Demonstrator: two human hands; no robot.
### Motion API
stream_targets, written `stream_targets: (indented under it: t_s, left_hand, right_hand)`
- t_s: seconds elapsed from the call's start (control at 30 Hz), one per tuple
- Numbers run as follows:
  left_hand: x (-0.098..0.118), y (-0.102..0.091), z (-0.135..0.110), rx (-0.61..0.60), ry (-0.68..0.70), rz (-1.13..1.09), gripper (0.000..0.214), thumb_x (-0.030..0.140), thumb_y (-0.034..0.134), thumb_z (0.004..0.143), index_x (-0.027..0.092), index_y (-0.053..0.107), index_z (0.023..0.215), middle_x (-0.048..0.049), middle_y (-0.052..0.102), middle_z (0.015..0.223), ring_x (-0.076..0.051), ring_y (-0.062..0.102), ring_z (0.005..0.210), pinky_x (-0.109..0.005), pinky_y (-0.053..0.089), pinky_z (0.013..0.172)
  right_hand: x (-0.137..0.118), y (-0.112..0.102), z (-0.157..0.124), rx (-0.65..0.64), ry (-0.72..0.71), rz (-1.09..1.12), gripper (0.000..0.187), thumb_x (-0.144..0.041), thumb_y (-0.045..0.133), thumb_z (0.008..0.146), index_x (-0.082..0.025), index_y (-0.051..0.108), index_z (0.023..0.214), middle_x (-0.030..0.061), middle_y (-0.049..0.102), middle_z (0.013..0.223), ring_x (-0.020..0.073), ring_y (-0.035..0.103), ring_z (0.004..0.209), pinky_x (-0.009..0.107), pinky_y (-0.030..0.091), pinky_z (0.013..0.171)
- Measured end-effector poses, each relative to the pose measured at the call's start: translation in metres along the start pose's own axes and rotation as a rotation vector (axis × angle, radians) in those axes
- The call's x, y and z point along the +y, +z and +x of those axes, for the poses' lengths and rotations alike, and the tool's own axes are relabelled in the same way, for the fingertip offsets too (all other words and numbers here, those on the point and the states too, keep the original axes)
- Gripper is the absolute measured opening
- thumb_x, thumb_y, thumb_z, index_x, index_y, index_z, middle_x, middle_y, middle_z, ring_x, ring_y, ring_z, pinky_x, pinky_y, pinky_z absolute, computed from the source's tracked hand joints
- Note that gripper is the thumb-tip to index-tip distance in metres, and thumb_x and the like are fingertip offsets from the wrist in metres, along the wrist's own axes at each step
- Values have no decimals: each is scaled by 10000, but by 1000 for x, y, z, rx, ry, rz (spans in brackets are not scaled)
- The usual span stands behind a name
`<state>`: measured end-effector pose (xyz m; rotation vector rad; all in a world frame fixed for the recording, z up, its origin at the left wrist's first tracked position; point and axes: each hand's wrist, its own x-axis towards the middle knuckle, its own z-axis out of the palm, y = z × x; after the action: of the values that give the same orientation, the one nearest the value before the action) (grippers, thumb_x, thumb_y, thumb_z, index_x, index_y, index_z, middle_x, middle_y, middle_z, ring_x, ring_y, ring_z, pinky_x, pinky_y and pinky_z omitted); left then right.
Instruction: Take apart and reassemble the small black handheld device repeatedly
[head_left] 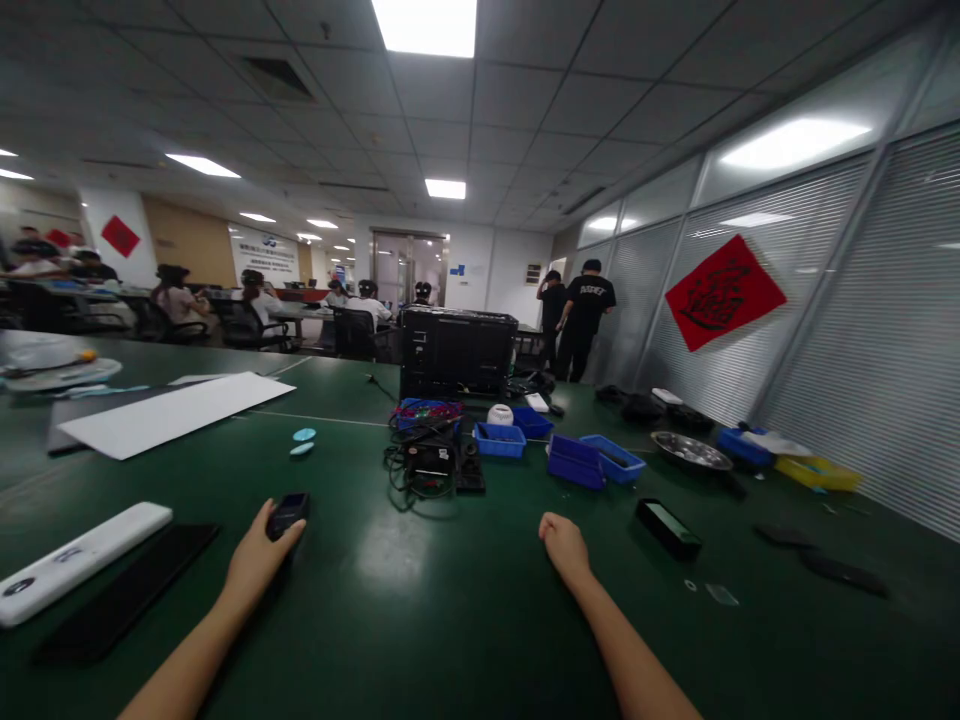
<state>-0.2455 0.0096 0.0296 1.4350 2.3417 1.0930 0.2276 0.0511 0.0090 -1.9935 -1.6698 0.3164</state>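
Wrapped in my left hand (259,540) is a small black device (291,510) with a dark face, held just over the green tabletop or resting on it; I cannot tell which. My right hand (564,548) rests as a loose fist on the table, fingers curled under, and nothing shows in it. Right of that fist lies an open black box (669,530) with a pale green inside. Beyond my left hand are two light-blue oval pieces (303,436). A white elongated case (86,560) and a flat black strip (127,590) lie to its left.
Mid-table sits a tangle of cables with a black unit (431,460). Blue bins (499,441), a metal bowl (690,451) and a yellow tray (817,472) stand farther right. A black monitor-like case (459,350) is behind. White sheets (180,410) lie left. People sit and stand beyond.
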Motion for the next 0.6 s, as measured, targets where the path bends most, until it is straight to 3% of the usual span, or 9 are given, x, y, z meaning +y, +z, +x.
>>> stream_targets:
  t_s: [0.23, 0.47, 0.6]
  left_hand:
    - [-5, 2, -1, -62, 24, 111, 876, 556, 478, 670, 88, 192, 1354, -170, 433, 1286, -313, 444, 1147, -399, 412, 871]
    - [1, -7, -3, -94, -68, 120, 773, 461, 428, 738, 145, 131, 1378, -124, 458, 1292, -311, 504, 1092, -379, 443, 819]
    - [4, -10, -2, -101, -93, 124, 738, 465, 405, 755, 128, 174, 1370, -147, 455, 1290, -320, 495, 1102, -379, 446, 811]
  right_hand:
    - [-1, -2, 1, -15, -15, 1, 242, -103, 329, 716, -191, 518, 593, -4, 560, 604, 117, 471, 566, 198, 224, 494]
    - [-3, -3, -1, -22, -17, 0, 246, -111, 317, 722, -191, 513, 595, -1, 565, 621, 118, 482, 575, 198, 238, 492]
    - [-4, -4, -3, -36, -5, 7, 251, -114, 314, 733, -193, 517, 608, -4, 561, 616, 117, 479, 563, 198, 241, 490]
